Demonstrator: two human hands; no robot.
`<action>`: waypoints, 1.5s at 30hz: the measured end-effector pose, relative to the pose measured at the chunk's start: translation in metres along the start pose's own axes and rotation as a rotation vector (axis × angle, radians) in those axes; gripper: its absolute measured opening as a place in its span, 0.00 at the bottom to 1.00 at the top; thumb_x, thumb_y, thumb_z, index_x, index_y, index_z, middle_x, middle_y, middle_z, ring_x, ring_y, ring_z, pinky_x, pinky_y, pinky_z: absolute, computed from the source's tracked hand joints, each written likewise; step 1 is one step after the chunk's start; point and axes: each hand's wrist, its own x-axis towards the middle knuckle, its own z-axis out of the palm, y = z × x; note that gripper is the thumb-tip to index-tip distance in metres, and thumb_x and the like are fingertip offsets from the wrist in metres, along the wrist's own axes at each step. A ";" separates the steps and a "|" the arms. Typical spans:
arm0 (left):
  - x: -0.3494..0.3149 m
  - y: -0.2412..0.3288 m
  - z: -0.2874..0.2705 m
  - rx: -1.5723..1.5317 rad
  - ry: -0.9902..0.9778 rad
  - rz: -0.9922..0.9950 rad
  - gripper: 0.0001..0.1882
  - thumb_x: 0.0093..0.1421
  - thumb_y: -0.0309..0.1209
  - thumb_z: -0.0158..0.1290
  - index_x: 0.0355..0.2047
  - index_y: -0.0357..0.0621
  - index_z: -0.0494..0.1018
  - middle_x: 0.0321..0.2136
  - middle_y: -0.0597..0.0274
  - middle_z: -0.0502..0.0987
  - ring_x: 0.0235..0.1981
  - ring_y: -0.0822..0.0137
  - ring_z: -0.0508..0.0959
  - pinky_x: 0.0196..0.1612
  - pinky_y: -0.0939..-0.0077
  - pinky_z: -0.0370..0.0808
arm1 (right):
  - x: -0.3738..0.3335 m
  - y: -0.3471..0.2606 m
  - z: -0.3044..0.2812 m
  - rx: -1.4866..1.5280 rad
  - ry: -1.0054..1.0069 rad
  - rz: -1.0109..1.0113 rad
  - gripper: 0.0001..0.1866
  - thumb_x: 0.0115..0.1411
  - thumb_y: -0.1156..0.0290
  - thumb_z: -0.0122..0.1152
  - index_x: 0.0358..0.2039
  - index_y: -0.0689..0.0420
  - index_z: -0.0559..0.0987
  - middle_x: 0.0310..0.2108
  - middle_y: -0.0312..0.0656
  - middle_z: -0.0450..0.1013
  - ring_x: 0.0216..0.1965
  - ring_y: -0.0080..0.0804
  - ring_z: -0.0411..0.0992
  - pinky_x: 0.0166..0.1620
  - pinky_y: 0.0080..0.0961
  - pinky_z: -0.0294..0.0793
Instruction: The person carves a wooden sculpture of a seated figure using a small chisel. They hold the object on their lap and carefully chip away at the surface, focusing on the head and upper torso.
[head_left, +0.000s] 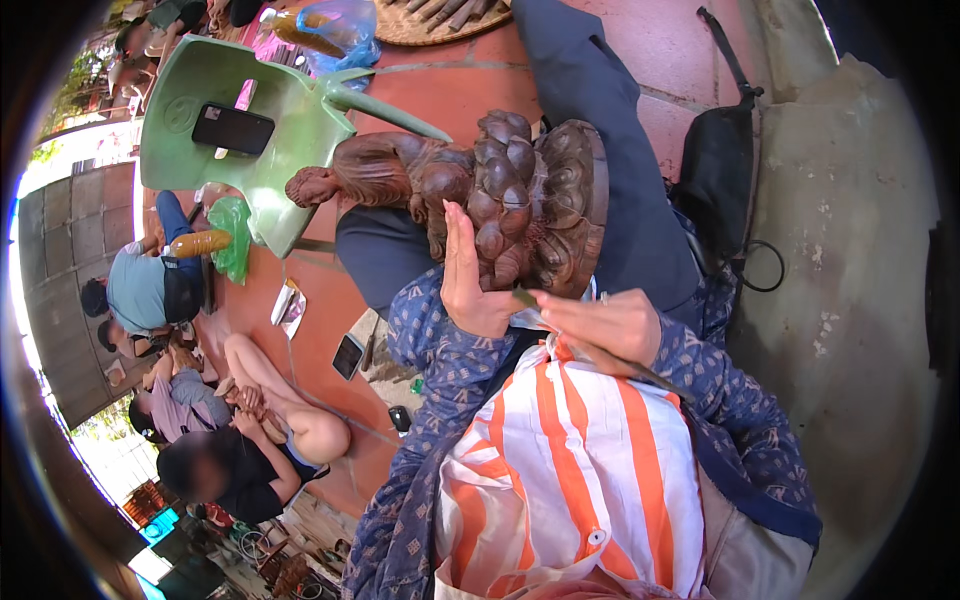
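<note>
A dark brown carved wooden statue lies on its side across my lap, its head to the left and its rounded base to the right. My left hand is in front of it, fingers stretched upward and thumb pointing right. Those fingertips overlap the statue's carved middle; whether they touch it, I cannot tell. My right hand is closed around a thin, dark, stick-like tool, which shows on both sides of the hand. Its greenish tip lies beside my left thumb.
A green plastic chair with a black phone on it stands at the left. Another phone lies on the red tiles. A black bag rests by the grey wall. Several people sit at the far left. A woven tray holds sticks.
</note>
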 end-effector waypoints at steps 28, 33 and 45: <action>0.002 -0.008 -0.009 -0.086 -0.041 0.052 0.59 0.37 0.45 0.72 0.64 0.27 0.55 0.64 0.33 0.58 0.67 0.40 0.58 0.66 0.55 0.58 | 0.019 0.001 0.012 -0.250 0.177 -0.080 0.18 0.46 0.76 0.65 0.41 0.64 0.81 0.43 0.52 0.79 0.19 0.30 0.76 0.23 0.21 0.73; -0.002 -0.006 0.000 -0.114 -0.012 0.009 0.58 0.36 0.38 0.73 0.64 0.28 0.56 0.64 0.34 0.58 0.67 0.41 0.57 0.67 0.55 0.57 | 0.002 -0.013 0.009 -0.282 0.029 -0.115 0.16 0.47 0.75 0.64 0.39 0.64 0.81 0.43 0.53 0.78 0.19 0.28 0.76 0.22 0.20 0.73; -0.001 -0.005 -0.006 -0.126 -0.009 0.059 0.54 0.41 0.45 0.71 0.64 0.31 0.59 0.64 0.37 0.60 0.66 0.42 0.60 0.65 0.57 0.61 | 0.007 -0.017 -0.002 -0.340 -0.063 -0.107 0.18 0.51 0.74 0.64 0.44 0.64 0.81 0.45 0.51 0.78 0.21 0.26 0.76 0.24 0.21 0.73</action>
